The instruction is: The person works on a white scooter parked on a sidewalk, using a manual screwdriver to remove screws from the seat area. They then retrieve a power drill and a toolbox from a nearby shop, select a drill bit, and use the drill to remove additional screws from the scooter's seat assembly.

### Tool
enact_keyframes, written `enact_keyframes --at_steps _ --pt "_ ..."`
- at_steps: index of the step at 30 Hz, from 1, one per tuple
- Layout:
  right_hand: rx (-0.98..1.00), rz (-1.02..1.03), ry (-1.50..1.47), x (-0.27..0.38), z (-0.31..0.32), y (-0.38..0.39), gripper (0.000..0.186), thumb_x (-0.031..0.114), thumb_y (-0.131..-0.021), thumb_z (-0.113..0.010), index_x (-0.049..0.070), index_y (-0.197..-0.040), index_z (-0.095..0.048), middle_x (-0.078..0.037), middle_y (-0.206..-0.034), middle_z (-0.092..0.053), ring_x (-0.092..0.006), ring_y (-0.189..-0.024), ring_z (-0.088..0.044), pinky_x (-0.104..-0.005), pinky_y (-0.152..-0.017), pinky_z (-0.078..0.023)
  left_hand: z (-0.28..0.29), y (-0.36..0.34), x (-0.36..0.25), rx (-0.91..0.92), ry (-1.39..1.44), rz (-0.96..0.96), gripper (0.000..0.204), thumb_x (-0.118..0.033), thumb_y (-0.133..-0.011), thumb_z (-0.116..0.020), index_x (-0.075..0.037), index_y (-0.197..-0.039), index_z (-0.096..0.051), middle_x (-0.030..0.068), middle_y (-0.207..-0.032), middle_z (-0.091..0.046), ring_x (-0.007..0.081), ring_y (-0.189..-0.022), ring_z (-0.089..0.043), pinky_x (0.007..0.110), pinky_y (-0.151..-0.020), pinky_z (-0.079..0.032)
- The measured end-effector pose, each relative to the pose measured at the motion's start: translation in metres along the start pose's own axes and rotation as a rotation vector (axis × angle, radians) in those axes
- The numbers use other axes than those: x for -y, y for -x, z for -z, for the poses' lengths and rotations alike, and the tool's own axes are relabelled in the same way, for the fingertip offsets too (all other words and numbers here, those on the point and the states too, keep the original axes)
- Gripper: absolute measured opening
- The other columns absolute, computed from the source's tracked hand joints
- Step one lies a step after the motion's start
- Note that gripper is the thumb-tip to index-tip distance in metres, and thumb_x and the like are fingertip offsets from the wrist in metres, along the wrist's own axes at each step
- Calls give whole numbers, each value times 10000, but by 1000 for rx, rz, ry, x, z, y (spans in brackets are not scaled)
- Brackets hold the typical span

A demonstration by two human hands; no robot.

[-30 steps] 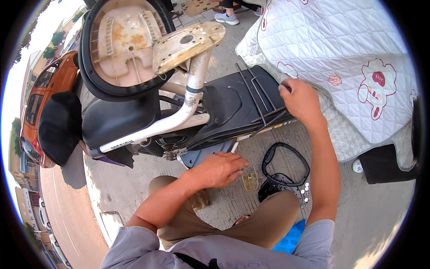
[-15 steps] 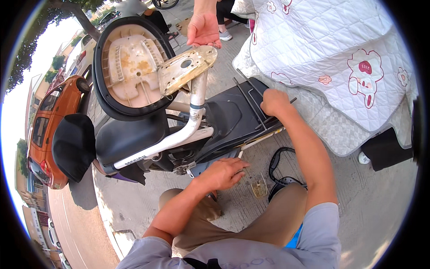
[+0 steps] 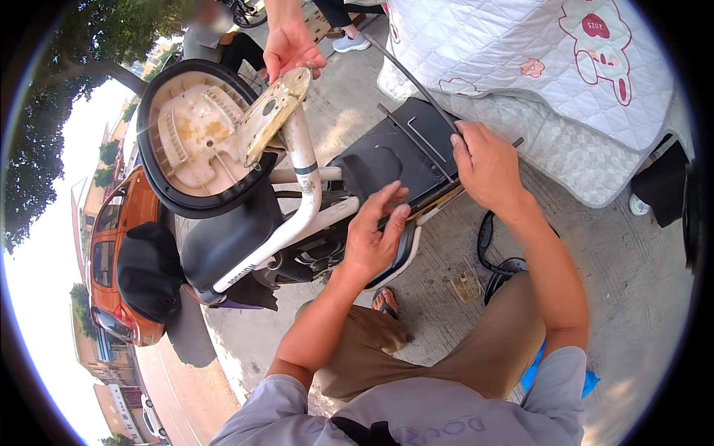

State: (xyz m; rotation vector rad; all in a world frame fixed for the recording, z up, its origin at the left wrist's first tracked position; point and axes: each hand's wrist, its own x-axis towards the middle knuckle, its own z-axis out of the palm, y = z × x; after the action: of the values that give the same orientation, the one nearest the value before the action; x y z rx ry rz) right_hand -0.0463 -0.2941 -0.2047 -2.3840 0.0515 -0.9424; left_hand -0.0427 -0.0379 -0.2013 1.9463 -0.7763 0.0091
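Note:
My right hand (image 3: 487, 165) is closed around the lower end of a long dark metal rod (image 3: 413, 78), which slants up and left over the rear of a scooter. Beneath it, thin black rack bars (image 3: 416, 143) and an L-shaped metal piece (image 3: 426, 135) lie over the black rear panel (image 3: 372, 160). Fingers apart, my left hand (image 3: 378, 232) hovers beside the scooter's near edge and holds nothing. Farther left, an upturned oval seat (image 3: 199, 140) shows its cream underside. Another person's hand (image 3: 290, 50) touches the worn cream mounting plate (image 3: 275, 111) atop a bent white tube (image 3: 303, 149).
A quilted white cover (image 3: 513, 67) hangs at the far right. On the pavement near my knee lie a small clear tray (image 3: 467, 285) and a black strap-like loop (image 3: 487, 245). An orange car (image 3: 111, 245) stands at left; a seated person (image 3: 223, 48) is behind.
My right hand now has the long rod tilted up, its far end swung above the rack. My left hand has risen with fingers spread. The view has shifted; the other person's hand stays by the plate.

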Motion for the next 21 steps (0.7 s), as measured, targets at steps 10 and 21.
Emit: enact_keyframes --at_steps 10,21 --pt "30 -10 -456 5 -40 36 222 70 -987 -646 12 -1201 -641 -140 -938 -618 -371 -809 -651 -445 -711 -522 4 -96 -39 -220 201 161 571 -306 -1120 -550 73 -1524 -411 159 -1246 -703 210 -1094 -709 242 -631 -541" --pt "66 3 -526 2 -50 29 240 46 -986 -644 3 -1222 -638 -146 -957 -612 -359 -827 -645 -425 -732 -523 6 -105 -37 -286 398 121 348 -248 -1130 -519 26 -1339 -568 162 -1182 -713 222 -985 -736 316 -697 -625"
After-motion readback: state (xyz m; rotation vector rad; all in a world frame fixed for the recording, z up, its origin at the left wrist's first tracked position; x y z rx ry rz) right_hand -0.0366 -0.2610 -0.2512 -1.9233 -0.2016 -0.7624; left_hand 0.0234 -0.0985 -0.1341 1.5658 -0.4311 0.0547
